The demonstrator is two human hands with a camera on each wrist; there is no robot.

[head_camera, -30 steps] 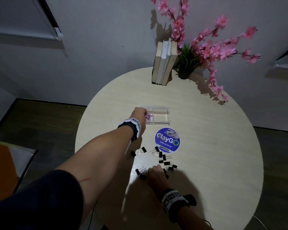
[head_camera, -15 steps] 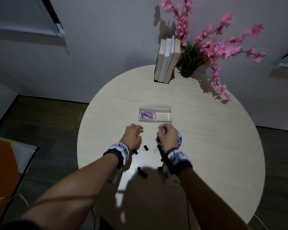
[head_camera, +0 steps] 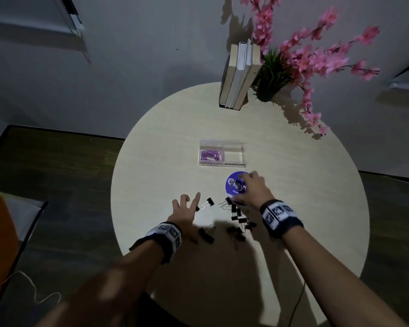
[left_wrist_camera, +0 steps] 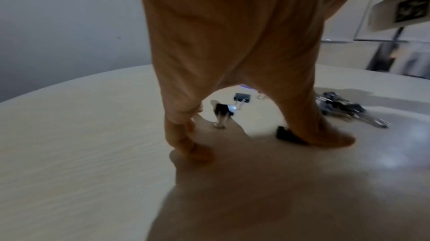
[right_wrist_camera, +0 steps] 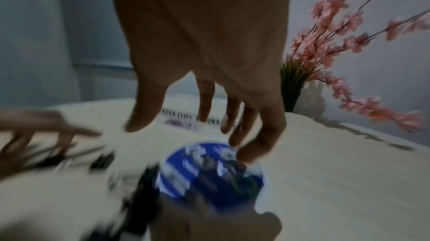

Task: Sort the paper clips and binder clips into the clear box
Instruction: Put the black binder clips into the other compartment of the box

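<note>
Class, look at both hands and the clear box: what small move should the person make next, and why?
Probably the left hand should close on the black binder clip just beyond its spread fingers. Purple paper clips already fill the left compartment of the clear box, the right compartment looks empty, and the binder clips lie loose on the table. The right hand hovers over the blue sticker, seemingly holding nothing.

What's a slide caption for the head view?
Both hands open above scattered binder clips; purple paper clips already in the clear box.
</note>
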